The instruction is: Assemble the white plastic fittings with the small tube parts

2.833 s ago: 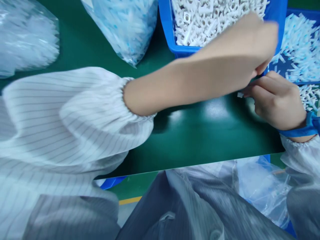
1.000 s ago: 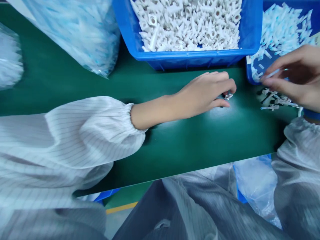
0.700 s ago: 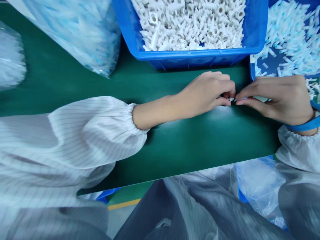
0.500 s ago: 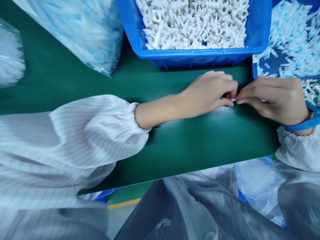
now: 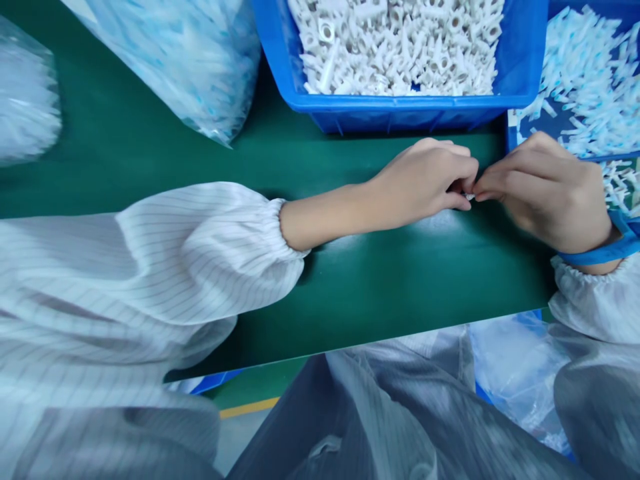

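My left hand (image 5: 430,180) reaches in from the left, thumb and forefinger closed in a pinch on a small white plastic part (image 5: 469,197). Only a sliver of that part shows between the fingertips. My right hand (image 5: 555,190), with a blue band (image 5: 600,250) round the wrist, meets it from the right. Its thumb and fingers are pressed together at the part's right end, and what lies inside them is hidden. Both hands are just above the green table (image 5: 390,280), in front of a blue bin (image 5: 410,103) of loose white plastic fittings (image 5: 400,50).
A blue tray (image 5: 511,137) at the right holds many pale blue-and-white pieces (image 5: 595,87). White pieces (image 5: 620,183) lie beneath its front edge. Clear bags (image 5: 200,60) of parts stand at the back left. Below the table edge hangs a clear plastic bag (image 5: 517,373).
My right hand has turned, its knuckles rising and its fingers tipping down to the part. Less of the white part shows now. The left hand keeps its pinch; the view has shifted slightly.
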{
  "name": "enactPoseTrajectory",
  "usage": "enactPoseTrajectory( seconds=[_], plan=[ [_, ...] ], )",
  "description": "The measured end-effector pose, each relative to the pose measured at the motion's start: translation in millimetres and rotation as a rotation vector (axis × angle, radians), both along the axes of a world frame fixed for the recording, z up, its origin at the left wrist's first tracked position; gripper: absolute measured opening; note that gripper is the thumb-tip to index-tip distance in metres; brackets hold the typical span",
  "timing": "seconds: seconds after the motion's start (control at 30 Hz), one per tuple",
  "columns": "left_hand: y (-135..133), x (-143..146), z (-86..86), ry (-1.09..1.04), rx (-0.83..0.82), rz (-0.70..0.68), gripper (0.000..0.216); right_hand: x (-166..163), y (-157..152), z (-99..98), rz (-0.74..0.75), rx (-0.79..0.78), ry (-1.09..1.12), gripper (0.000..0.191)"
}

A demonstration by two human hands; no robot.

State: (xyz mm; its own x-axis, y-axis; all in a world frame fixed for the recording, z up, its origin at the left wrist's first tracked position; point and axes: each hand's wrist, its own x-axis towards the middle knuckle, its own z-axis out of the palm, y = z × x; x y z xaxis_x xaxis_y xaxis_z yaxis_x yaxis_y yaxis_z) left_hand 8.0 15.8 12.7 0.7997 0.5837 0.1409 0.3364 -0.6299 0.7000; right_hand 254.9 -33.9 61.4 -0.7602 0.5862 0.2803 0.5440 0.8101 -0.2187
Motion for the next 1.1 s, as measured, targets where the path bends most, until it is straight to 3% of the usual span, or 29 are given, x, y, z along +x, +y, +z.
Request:
enactPoseTrajectory(
  seconds=[0.37, 0.7, 0.93, 1.1],
  plan=[
    [-1.8, 1.6, 11.8, 0.021, -0.09, 0.055, 0.013, -5.2, -0.9, -9.4, -0.013, 0.024, -0.006, 0.022],
    [-0.5, 11.6, 38.9, 0.115, -0.233, 0.088, 0.059, -9.8, -0.1, -4.4, 0.049, 0.165, -0.103, 0.025],
    [0.8, 11.2, 37.6, 0.024, -0.324, 0.08, 0.043, -10.9, -0.3, 8.2, 0.006, 0.156, -0.244, 0.035],
    [3.6, 11.5, 37.9, 0.065, -0.288, 0.062, 0.035, -11.0, -1.9, 9.0, -0.032, 0.095, -0.249, 0.04]
  ],
)
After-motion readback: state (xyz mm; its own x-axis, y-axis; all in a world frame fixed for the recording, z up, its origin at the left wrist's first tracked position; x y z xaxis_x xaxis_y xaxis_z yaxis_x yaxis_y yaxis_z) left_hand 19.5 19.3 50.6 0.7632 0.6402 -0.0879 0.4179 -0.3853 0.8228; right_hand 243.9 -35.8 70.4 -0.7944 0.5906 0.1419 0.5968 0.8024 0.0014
